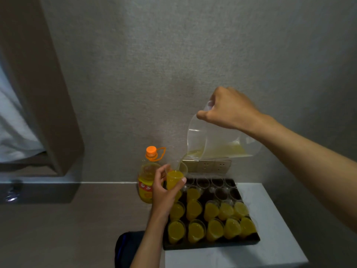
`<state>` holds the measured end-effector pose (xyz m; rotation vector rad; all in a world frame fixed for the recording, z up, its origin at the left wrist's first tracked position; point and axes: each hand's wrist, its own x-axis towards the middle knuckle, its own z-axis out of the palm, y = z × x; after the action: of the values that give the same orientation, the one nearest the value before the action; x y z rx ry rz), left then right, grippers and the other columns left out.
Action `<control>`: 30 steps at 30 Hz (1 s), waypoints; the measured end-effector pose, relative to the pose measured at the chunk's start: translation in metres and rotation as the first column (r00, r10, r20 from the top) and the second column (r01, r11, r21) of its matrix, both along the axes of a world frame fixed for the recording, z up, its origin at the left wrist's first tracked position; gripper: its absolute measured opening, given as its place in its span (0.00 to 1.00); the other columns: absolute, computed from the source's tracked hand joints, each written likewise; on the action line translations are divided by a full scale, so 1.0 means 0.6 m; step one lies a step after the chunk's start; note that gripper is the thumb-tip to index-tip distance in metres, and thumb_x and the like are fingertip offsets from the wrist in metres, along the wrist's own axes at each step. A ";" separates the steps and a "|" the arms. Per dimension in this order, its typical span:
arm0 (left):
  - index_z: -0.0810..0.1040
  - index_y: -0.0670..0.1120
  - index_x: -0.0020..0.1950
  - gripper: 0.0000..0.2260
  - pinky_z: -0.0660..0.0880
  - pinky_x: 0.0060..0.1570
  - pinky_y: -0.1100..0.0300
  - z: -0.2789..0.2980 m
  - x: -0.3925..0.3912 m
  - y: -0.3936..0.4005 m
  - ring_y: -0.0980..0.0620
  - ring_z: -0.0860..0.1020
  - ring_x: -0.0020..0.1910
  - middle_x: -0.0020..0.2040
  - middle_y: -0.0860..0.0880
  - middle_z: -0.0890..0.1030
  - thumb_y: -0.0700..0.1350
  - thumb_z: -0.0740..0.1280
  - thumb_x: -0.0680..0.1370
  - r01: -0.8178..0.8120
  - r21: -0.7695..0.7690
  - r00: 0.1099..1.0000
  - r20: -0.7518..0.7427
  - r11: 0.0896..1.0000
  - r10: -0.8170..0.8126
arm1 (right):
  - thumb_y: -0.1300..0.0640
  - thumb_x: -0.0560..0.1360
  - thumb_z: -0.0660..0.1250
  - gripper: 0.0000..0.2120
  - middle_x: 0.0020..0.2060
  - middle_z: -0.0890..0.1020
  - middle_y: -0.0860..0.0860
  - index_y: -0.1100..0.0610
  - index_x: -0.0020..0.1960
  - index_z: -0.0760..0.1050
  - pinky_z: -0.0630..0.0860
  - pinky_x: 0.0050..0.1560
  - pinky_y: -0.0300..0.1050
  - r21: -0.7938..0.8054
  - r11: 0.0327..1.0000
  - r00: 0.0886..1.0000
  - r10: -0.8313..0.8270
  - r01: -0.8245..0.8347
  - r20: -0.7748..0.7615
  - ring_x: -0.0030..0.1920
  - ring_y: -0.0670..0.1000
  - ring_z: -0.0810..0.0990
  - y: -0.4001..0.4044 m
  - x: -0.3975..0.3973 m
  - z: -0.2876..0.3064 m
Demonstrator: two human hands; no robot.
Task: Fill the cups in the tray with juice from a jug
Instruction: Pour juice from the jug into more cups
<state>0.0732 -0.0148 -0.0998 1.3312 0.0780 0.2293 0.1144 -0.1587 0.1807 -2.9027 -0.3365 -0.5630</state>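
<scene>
My right hand [230, 109] grips the handle of a clear plastic jug [214, 144], tilted leftward, with a thin stream of yellow juice running from its spout. Below the spout my left hand [164, 188] holds a clear cup [174, 177], raised above the tray's far left corner and mostly full of juice. The dark tray [210, 243] lies on a white table and carries several cups. The near rows of cups [214, 229] hold yellow juice. Several cups at the far right [222, 187] look empty.
A juice bottle [147, 178] with an orange cap stands left of the tray against the grey wall. A wall socket plate [212, 166] sits behind the tray. The white table [251, 254] ends at right and front. A dark object [126, 248] lies below left.
</scene>
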 end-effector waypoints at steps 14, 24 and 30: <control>0.76 0.58 0.64 0.24 0.75 0.52 0.68 0.006 -0.005 -0.005 0.69 0.75 0.59 0.62 0.62 0.79 0.45 0.80 0.72 -0.006 0.017 1.000 -0.003 1.000 0.006 | 0.43 0.72 0.72 0.19 0.34 0.82 0.55 0.61 0.39 0.80 0.72 0.35 0.46 -0.026 1.000 1.000 -0.003 0.003 0.007 0.36 0.57 0.81 0.004 -0.001 0.000; 0.76 0.57 0.64 0.24 0.76 0.52 0.67 0.009 -0.008 -0.006 0.67 0.77 0.59 0.61 0.63 0.80 0.44 0.80 0.72 -0.011 -0.002 1.000 0.004 1.000 0.011 | 0.40 0.72 0.72 0.22 0.46 0.86 0.57 0.61 0.48 0.82 0.81 0.48 0.53 -0.075 0.997 1.000 -0.011 0.012 0.013 0.45 0.60 0.83 0.010 -0.005 -0.005; 0.76 0.58 0.64 0.24 0.76 0.55 0.64 0.010 -0.007 -0.008 0.63 0.77 0.61 0.60 0.63 0.80 0.44 0.80 0.72 -0.014 -0.003 1.000 0.010 1.000 0.014 | 0.41 0.73 0.72 0.21 0.45 0.86 0.57 0.60 0.47 0.82 0.80 0.46 0.51 -0.087 0.996 1.000 0.006 -0.005 0.014 0.44 0.59 0.83 0.013 -0.006 -0.007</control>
<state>0.0687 -0.0198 -0.0937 1.3272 0.0792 0.2479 0.1108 -0.1511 0.1762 -2.9809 -0.3800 -0.5833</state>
